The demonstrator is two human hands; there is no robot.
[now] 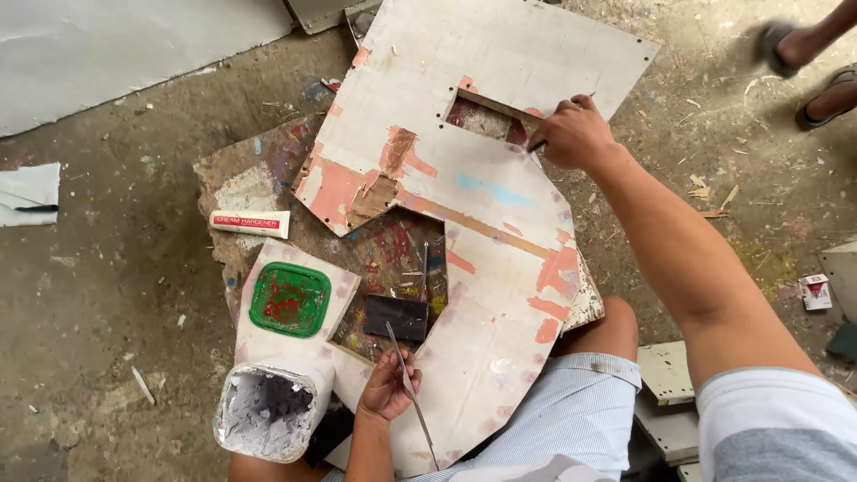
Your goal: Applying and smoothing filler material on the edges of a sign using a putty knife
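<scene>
Left hand [388, 386] low at six o'clock, fingers closed around a thin metal blade [406, 384] that slants up toward twelve. Just past its tip lies a small black square [396, 318]; at nine o'clock from that sits a green lid [289, 299] smeared red, with a white tube [250, 223] beyond it at eleven. A filler-caked can [270, 409] crowds the wrist at eight o'clock. Right hand [574, 134] up at one o'clock, fingers clamped on the edge of a notch in the patched white panel [500, 268] (it overhangs the paint-stained board [268, 170] beneath). Open dirt floor [107, 295] lies all around.
</scene>
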